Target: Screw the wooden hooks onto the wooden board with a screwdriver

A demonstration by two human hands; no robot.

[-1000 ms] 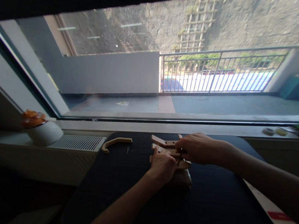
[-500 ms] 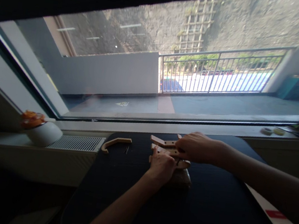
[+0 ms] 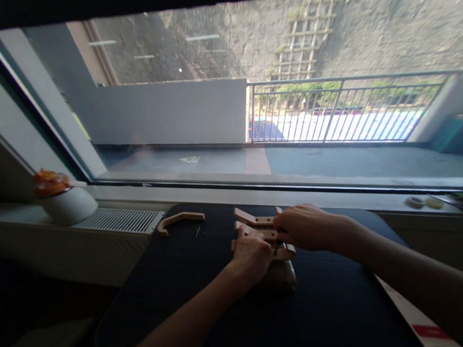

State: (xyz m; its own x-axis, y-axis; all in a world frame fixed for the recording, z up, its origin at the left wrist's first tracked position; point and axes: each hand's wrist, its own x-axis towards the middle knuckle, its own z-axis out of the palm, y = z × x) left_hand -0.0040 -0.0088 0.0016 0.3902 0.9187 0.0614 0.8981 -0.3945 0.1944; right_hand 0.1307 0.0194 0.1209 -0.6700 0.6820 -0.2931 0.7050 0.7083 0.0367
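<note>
A pale wooden assembly of angled bars with dark screw holes lies near the far edge of the dark table. My left hand grips its near side, with one finger laid along a bar. My right hand is closed over the assembly's right end. A thin dark shaft shows below the right fingers, but what they hold is mostly hidden. Under the near side sits a brown, shiny object that I cannot make out.
To the left lie a loose curved wooden piece and several small screws. A white pot stands beside the radiator grille. Tape rolls are on the sill. A white sheet with a red band lies at right.
The right hand has shifted very slightly, and a little more of the thin dark shaft shows beneath it. The left hand and the wooden assembly stay in place.
</note>
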